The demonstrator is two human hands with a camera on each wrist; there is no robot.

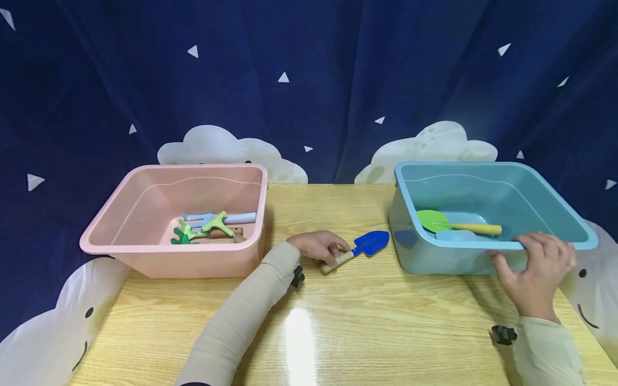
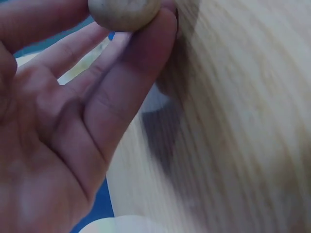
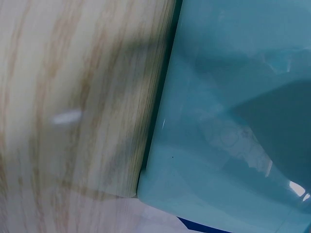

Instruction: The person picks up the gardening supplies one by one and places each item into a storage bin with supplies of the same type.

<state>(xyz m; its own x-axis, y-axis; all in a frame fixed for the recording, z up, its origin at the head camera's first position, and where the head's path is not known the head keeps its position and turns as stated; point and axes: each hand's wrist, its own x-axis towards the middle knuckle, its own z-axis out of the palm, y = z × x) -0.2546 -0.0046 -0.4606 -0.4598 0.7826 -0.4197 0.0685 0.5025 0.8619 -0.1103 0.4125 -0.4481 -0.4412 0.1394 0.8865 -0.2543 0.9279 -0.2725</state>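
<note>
A small trowel (image 1: 372,243) with a blue blade and a pale wooden handle lies on the table between two bins, its blade toward the blue bin. My left hand (image 1: 321,246) pinches the handle near its end. In the left wrist view, the rounded handle end (image 2: 124,13) sits between thumb and fingers of the left hand (image 2: 73,111). My right hand (image 1: 541,268) holds the front rim of the blue bin (image 1: 449,257), fingers over the edge and thumb against the outside. That bin's wall (image 3: 218,136) fills much of the right wrist view, where the hand is hidden.
Inside the blue bin lie a green shovel (image 1: 434,220) with a yellow handle and a light blue piece (image 1: 456,236). A pink bin (image 1: 169,262) at the left holds several toy rakes and forks (image 1: 214,222). A dark patterned curtain (image 1: 314,80) hangs behind the wooden table (image 1: 386,332).
</note>
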